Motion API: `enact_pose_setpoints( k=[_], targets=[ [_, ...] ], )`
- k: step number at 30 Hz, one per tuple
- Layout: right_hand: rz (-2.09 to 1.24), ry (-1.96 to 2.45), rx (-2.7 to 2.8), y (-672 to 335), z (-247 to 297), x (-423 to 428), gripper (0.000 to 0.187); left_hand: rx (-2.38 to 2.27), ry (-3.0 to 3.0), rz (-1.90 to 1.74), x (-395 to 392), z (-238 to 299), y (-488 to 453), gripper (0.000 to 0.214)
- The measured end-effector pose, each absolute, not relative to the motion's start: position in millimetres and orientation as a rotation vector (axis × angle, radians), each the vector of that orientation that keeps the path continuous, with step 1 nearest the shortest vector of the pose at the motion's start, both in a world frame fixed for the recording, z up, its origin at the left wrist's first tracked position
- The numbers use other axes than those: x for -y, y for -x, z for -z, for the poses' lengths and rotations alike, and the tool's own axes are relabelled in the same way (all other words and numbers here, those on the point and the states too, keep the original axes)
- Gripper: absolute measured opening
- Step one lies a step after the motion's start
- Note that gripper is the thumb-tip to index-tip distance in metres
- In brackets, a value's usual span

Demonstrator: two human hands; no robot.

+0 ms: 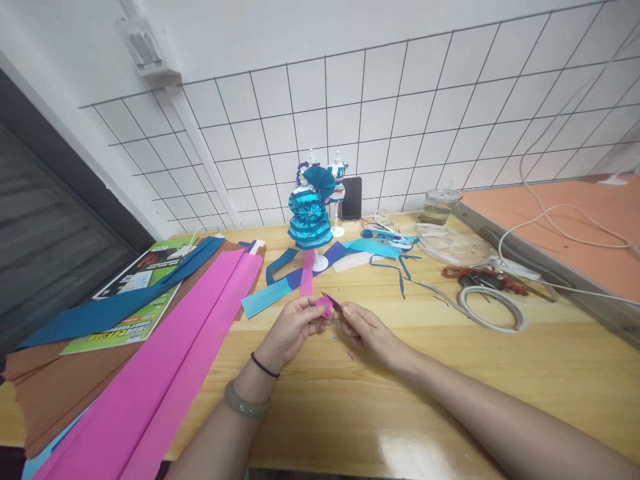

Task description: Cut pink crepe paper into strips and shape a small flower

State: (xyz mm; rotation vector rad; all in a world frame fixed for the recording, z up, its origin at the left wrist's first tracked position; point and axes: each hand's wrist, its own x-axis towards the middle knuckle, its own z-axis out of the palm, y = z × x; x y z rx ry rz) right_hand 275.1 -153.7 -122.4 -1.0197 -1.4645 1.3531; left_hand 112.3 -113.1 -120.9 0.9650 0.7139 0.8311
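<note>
Between the thumb and fingers of my left hand (301,321) is a small piece of pink crepe paper (325,306). My right hand (364,328) grips a pair of scissors (334,304), whose dark blades point up and left against the pink paper. Whether the blades are apart is hard to make out. A tiny pink scrap (351,355) lies on the table below my right hand. Beyond my hands, a longer pink strip (307,272) stretches toward a miniature dress form (309,217) dressed in pleated teal paper.
Left, long pink crepe sheets (165,353) overlap brown sheets (65,380) and a magazine (125,330). Blue strips (270,297) lie ahead. A second dress form (337,193), a phone (352,198) and a glass cup (439,207) stand behind. A tape roll (520,317) sits right.
</note>
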Motion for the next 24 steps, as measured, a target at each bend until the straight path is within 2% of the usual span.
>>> enact_pose_setpoints(
  k=[13, 24],
  targets=[
    [-1.406, 0.993, 1.423, -277.3, 133.4, 152.0, 0.040, -0.766, -1.043, -0.844, 115.0, 114.1, -113.6, 0.018],
    [-1.318, 1.058, 1.498, -276.3, 125.4, 154.3, 0.042, -0.791, -1.161, -0.892, 115.7, 110.3, -114.9, 0.017]
  ],
)
